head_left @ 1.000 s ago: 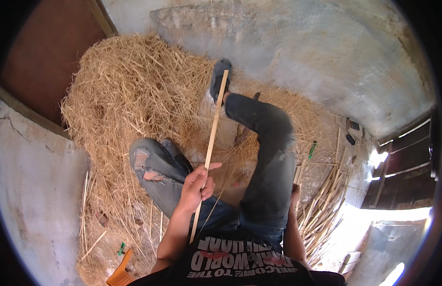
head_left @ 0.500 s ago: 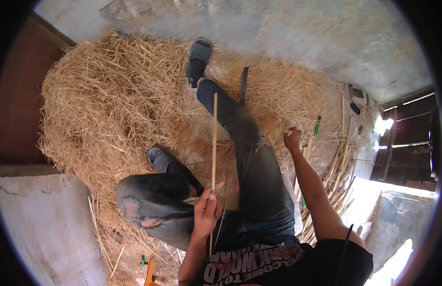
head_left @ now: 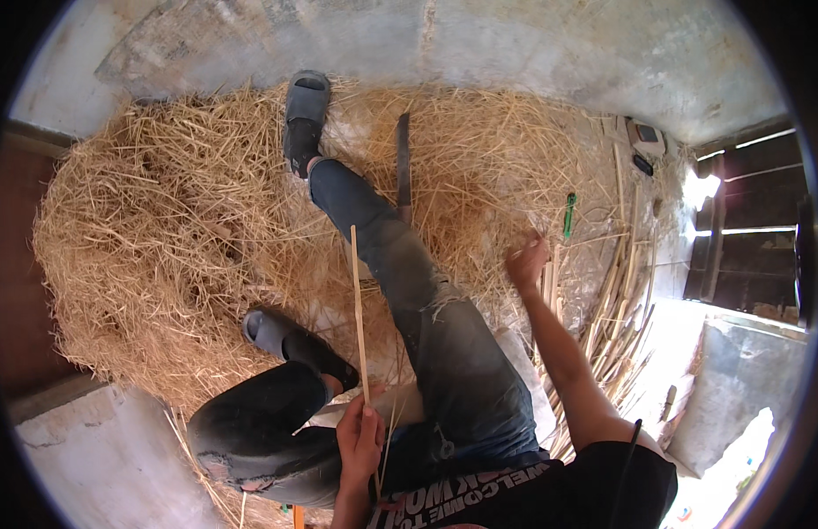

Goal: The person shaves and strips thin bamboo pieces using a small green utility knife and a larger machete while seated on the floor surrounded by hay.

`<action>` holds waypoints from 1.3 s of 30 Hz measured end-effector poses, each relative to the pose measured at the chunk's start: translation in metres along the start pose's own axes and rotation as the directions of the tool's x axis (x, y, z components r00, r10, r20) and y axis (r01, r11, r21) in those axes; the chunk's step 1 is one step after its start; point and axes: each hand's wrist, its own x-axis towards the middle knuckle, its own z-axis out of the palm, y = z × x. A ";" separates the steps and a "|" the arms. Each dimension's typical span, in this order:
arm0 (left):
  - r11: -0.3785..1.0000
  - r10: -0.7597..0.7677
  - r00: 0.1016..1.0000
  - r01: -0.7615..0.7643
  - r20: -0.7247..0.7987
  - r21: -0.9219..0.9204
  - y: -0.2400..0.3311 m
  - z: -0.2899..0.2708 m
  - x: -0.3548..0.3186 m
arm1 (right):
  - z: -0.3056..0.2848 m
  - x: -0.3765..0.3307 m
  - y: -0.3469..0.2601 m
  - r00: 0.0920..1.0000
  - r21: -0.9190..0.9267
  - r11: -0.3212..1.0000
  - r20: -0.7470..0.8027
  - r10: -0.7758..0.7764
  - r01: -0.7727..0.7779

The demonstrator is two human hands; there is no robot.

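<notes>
My left hand point(head_left: 360, 436) is closed round a thin, pale split-bamboo strip point(head_left: 358, 309). The strip stands up lengthwise from the fingers, between my bent left leg and outstretched right leg, with its lower end close to my shirt. Reaching out past my right knee, my right hand point(head_left: 526, 262) is over the straw-strewn floor, just left of a slim green object point(head_left: 570, 214). Motion blur smears its fingers, so whether they grip anything is hidden. Beyond my right leg lies a long dark blade point(head_left: 403, 159), its handle end toward me.
A big heap of straw point(head_left: 162, 229) covers the left and far floor. Long bamboo strips point(head_left: 616, 300) lie in a pile at the right. A white-and-grey device point(head_left: 645, 137) and a small black item point(head_left: 642, 165) sit by the far wall point(head_left: 479, 44). Something orange point(head_left: 298, 517) shows at the lower edge.
The whole view has shifted and turned, moving the floor and my legs leftward in the picture. My right hand has come slightly nearer relative to the green object. My left hand keeps its strip.
</notes>
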 end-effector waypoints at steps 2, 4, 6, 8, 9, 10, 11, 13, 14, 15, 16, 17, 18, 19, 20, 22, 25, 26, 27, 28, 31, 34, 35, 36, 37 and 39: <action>1.000 -0.007 1.000 0.008 -0.015 0.017 0.000 0.000 -0.002 | 0.006 -0.051 -0.040 0.973 0.116 0.974 0.106 -0.206 0.194; 1.000 -0.003 0.998 0.005 -0.064 0.031 -0.002 -0.002 -0.008 | -0.001 -0.086 -0.085 0.811 0.491 0.871 0.514 -0.280 -0.011; 0.998 0.004 0.996 0.001 -0.088 0.062 0.005 -0.002 -0.012 | 0.020 -0.104 -0.096 0.640 0.657 0.745 0.623 -0.450 -0.117; 0.999 0.022 0.993 -0.016 -0.112 0.051 0.007 -0.004 -0.015 | 0.019 -0.107 -0.114 0.489 0.663 0.743 0.619 -0.615 0.096; 0.999 0.034 0.993 -0.030 -0.114 0.030 0.006 -0.004 -0.015 | 0.018 -0.106 -0.118 0.462 0.669 0.725 0.597 -0.656 0.165; 0.999 0.044 0.992 -0.044 -0.117 0.007 0.006 -0.005 -0.015 | 0.015 -0.101 -0.121 0.431 0.672 0.703 0.577 -0.694 0.234; 0.998 0.055 0.991 -0.054 -0.119 0.015 0.003 -0.005 -0.015 | 0.016 -0.097 -0.119 0.397 0.668 0.681 0.561 -0.726 0.301; 0.997 0.070 0.991 -0.067 -0.110 0.035 0.000 -0.006 -0.013 | 0.025 -0.093 -0.111 0.339 0.709 0.618 0.521 -0.783 0.338; 0.996 0.088 0.990 -0.083 -0.108 0.043 0.002 -0.005 -0.014 | 0.027 -0.092 -0.107 0.302 0.731 0.582 0.499 -0.812 0.356; 0.994 0.104 0.989 -0.099 -0.103 0.053 0.005 -0.005 -0.014 | 0.025 -0.092 -0.098 0.442 0.711 0.651 0.510 -0.738 0.266; 0.991 0.123 0.987 -0.117 -0.105 0.062 0.006 -0.007 -0.016 | 0.018 -0.090 -0.091 0.563 0.694 0.700 0.515 -0.646 0.168; 0.992 0.120 0.986 -0.115 -0.114 0.050 0.006 -0.009 -0.017 | 0.009 -0.084 -0.081 0.670 0.677 0.733 0.513 -0.536 0.068; 0.993 0.116 0.985 -0.112 -0.125 0.036 0.006 -0.012 -0.019 | -0.005 -0.076 -0.068 0.757 0.604 0.788 0.569 -0.320 -0.121; 0.994 0.110 0.985 -0.108 -0.132 0.020 0.005 -0.013 -0.021 | -0.019 -0.069 -0.047 0.792 0.519 0.794 0.605 -0.081 -0.316; 0.992 0.127 0.984 -0.127 -0.125 0.011 0.005 -0.010 -0.021 | -0.029 -0.069 -0.011 0.833 0.429 0.814 0.542 0.115 -0.391; 0.990 0.138 0.986 -0.138 -0.089 0.004 0.006 -0.009 -0.020 | -0.046 -0.102 0.100 0.793 0.465 0.651 0.451 0.409 -0.600; 0.988 0.152 0.985 -0.152 -0.080 0.006 -0.005 -0.005 -0.022 | -0.109 -0.140 0.146 0.715 -0.091 0.817 0.435 0.547 -0.570; 0.987 0.162 0.985 -0.161 -0.067 0.017 -0.007 -0.002 -0.021 | -0.122 -0.161 0.161 0.678 -0.227 0.831 0.490 0.548 -0.508; 0.987 0.163 0.985 -0.162 -0.054 0.022 -0.007 0.002 -0.022 | -0.132 -0.184 0.173 0.683 -0.170 0.876 0.566 0.462 -0.452; 0.986 0.166 0.985 -0.165 -0.051 0.031 -0.005 0.007 -0.026 | -0.137 -0.206 0.179 0.680 -0.102 0.915 0.638 0.361 -0.391; 0.979 0.197 0.980 -0.195 -0.031 0.058 0.000 0.006 -0.040 | -0.134 -0.249 0.164 0.801 -0.023 0.933 0.506 0.321 -0.360; 0.966 0.255 0.966 -0.252 -0.041 0.060 0.007 0.013 -0.056 | -0.130 -0.265 0.134 0.805 -0.088 0.848 0.276 0.525 -0.523; 0.962 0.270 0.961 -0.267 -0.053 0.051 0.009 0.016 -0.062 | -0.132 -0.260 0.128 0.731 -0.084 0.781 0.300 0.612 -0.619; 0.958 0.285 0.956 -0.283 -0.069 0.043 0.012 0.019 -0.069 | -0.135 -0.254 0.123 0.648 -0.084 0.705 0.330 0.686 -0.704; 0.946 0.324 0.943 -0.322 -0.070 0.048 0.013 0.021 -0.076 | -0.140 -0.253 0.123 0.632 -0.145 0.722 0.388 0.670 -0.677; 0.938 0.347 0.938 -0.345 -0.026 0.037 0.022 0.033 -0.084 | -0.134 -0.268 0.157 0.664 -0.174 0.743 0.351 0.660 -0.647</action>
